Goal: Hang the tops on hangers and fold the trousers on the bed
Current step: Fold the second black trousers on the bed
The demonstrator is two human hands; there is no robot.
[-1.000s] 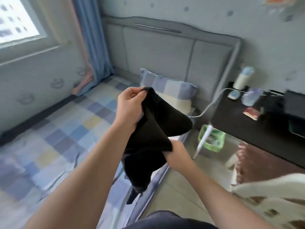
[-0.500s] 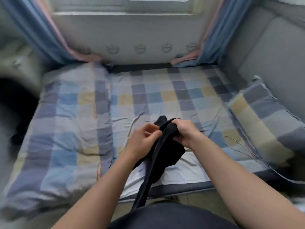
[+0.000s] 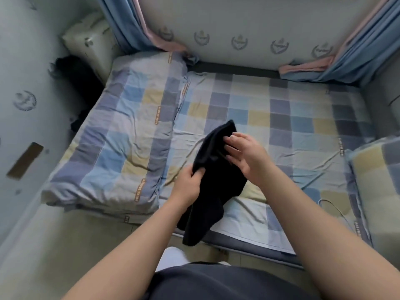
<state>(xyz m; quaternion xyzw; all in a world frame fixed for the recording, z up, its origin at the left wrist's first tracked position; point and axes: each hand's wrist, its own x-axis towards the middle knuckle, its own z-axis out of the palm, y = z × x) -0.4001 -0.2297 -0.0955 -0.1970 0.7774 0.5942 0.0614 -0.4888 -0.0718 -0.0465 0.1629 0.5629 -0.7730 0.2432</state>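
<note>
A black garment [image 3: 216, 182] hangs bunched between my hands above the near edge of the bed [image 3: 270, 118]; whether it is a top or trousers I cannot tell. My left hand [image 3: 190, 182] pinches its left edge. My right hand [image 3: 244, 156] rests against its upper right side with the fingers spread and partly curled into the cloth. The garment's lower end dangles past the bed edge towards the floor. No hanger is in view.
A folded checked duvet [image 3: 121, 135] lies on the bed's left half and a checked pillow [image 3: 376, 176] sits at the right. More dark clothing [image 3: 75, 83] is piled in the far left corner beside a pale cushion [image 3: 95, 42]. Blue curtains [image 3: 355, 50] hang at the back.
The view settled lower over the bed after swinging left from the headboard. My left hand slid down the garment's edge while my right hand loosened its grip and spread its fingers.
</note>
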